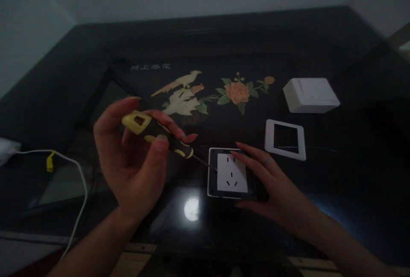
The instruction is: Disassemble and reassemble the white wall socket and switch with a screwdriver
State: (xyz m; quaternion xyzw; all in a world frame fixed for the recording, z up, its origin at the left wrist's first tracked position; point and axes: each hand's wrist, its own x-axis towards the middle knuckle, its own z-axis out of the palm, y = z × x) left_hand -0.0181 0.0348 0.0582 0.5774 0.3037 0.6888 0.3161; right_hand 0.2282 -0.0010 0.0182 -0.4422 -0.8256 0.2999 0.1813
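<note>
My left hand point(137, 157) is closed around the black and yellow handle of a screwdriver point(160, 134). The thin metal shaft slants down to the right, and its tip meets the left side of a wall socket point(232, 174), at a small screw spot. The socket lies face up on the dark table, with a white centre showing several slots and a dark surround. My right hand point(265, 178) grips the socket from its right side, fingers over the top edge and thumb at the bottom edge. A white rectangular cover frame point(285, 139) lies flat just beyond my right hand.
A white box point(310, 94) stands at the back right of the glossy dark table point(205, 42), which bears a bird and flower picture. At the left, a white cable point(81, 174) with a yellow tag point(50, 161) runs from a white plug point(8, 151).
</note>
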